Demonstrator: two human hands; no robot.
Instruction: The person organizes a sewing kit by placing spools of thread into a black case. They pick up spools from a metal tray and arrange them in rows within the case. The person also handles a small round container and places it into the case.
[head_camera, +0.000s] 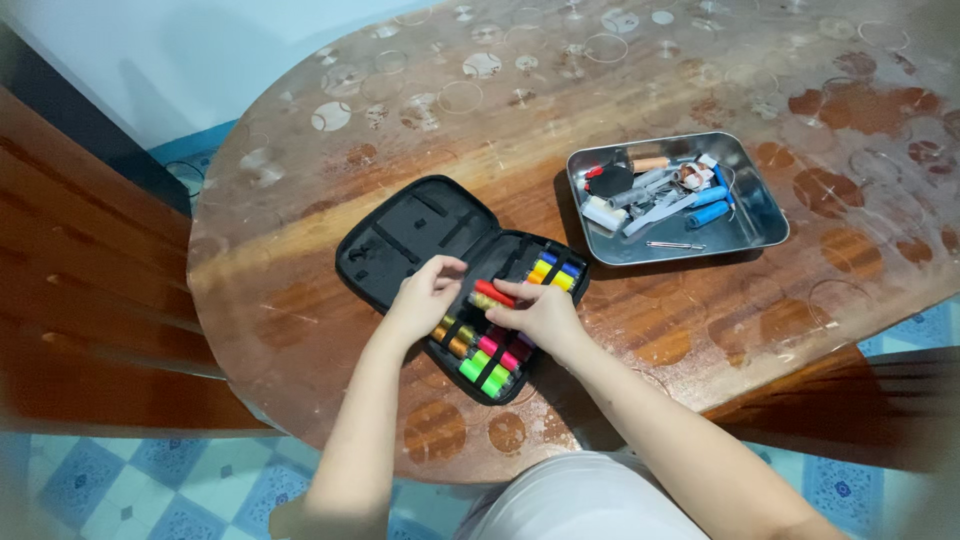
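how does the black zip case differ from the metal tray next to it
The black zip case is soft, dark and folded open; the metal tray is rigid, shiny and rimmed. The case holds thread spools in neat rows, while the tray's tools lie jumbled. Both hands, left hand and right hand, work at the case; the tray sits untouched. Both rest on the wooden table.

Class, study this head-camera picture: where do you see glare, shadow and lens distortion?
Head view: pale glare washes the far tabletop; the metal tray and black case cast short dark shadows; edges bow, fisheye-style; both hands stay sharp.
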